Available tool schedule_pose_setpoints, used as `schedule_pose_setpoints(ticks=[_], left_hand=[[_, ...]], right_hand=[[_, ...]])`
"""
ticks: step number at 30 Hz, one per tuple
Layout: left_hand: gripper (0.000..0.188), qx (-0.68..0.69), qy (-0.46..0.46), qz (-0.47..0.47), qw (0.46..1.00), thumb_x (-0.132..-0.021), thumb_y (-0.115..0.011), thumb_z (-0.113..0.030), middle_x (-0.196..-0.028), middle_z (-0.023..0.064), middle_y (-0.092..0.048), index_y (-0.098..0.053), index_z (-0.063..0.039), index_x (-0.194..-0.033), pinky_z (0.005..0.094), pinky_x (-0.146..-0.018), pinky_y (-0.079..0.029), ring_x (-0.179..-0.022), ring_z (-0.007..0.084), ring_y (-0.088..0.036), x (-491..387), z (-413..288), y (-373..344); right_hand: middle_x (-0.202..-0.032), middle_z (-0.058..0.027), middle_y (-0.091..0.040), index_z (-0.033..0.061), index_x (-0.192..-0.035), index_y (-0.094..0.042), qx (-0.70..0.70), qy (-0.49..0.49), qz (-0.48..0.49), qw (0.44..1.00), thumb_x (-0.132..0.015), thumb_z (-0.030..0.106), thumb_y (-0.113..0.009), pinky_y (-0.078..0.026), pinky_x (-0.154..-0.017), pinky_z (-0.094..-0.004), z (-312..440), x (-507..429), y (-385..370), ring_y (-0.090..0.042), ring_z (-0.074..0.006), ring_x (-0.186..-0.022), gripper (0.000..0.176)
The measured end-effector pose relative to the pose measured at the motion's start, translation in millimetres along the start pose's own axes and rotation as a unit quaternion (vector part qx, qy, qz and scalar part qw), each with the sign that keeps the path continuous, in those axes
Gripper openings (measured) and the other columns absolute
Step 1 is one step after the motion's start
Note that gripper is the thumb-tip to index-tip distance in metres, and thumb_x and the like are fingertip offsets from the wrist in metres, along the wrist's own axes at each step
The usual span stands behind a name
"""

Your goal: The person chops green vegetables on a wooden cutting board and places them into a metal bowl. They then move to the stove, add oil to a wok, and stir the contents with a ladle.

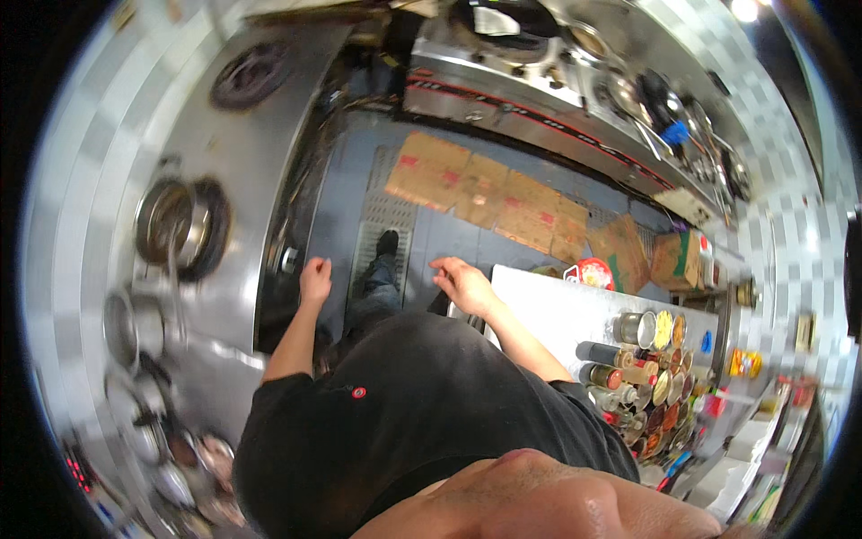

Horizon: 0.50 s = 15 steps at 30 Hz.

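Observation:
My left hand [316, 279] is held low over the floor, beside the dark front of the steel range; its fingers are curled, and whether they hold anything is hidden. My right hand [462, 283] hangs in the air with fingers apart and nothing in it, next to the near corner of a steel worktable [539, 310]. Between the hands, one leg and a dark shoe [387, 242] show over a perforated floor grate [382, 226]. A metal pot [172, 222] with a ladle in it stands on the range at the left.
Flattened cardboard [481, 192] covers part of the floor. A wok range [525, 121] with pans and ladles runs across the far side. Seasoning containers and bottles [606, 376] crowd the right worktable. A red basin [595, 273] is beyond its edge, near a cardboard box [675, 261].

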State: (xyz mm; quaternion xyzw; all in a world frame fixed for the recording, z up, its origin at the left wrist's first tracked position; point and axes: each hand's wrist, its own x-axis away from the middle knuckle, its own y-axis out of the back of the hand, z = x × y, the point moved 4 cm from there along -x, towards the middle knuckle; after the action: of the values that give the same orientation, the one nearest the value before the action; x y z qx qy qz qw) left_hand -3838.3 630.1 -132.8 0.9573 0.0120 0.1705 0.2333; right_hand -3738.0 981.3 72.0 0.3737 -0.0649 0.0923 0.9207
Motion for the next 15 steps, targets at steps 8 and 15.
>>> schedule_pose_setpoints(ticks=[8,15], left_hand=[[0.019,-0.120,-0.148,0.159,0.969,-0.090,-0.067,-0.021,-0.081,0.0119,-0.065,-0.064,-0.003,-0.096,0.0385,-0.072,-0.051,-0.079,0.0291,-0.064,-177.2,-154.8,-163.3],[0.020,-0.138,-0.289,0.276,0.906,-0.092,-0.065,-0.021,-0.094,0.0145,-0.062,-0.063,-0.002,-0.096,0.0382,-0.079,-0.049,-0.090,0.0299,-0.063,-258.8,-391.7,-272.6]], right_hand=[[-0.118,-0.0209,-0.064,0.0092,-0.130,-0.060,-0.013,-0.192,-0.101,0.976,-0.088,0.015,-0.067,-0.052,-0.089,-0.0443,-181.6,-107.4,104.4,-0.064,-0.0381,-0.104,0.043],[-0.113,-0.0198,-0.068,0.0026,-0.123,-0.064,-0.069,-0.265,-0.332,0.902,-0.089,0.027,-0.069,-0.053,-0.088,-0.0411,-350.7,-210.4,250.4,-0.067,-0.0321,-0.102,0.042]])
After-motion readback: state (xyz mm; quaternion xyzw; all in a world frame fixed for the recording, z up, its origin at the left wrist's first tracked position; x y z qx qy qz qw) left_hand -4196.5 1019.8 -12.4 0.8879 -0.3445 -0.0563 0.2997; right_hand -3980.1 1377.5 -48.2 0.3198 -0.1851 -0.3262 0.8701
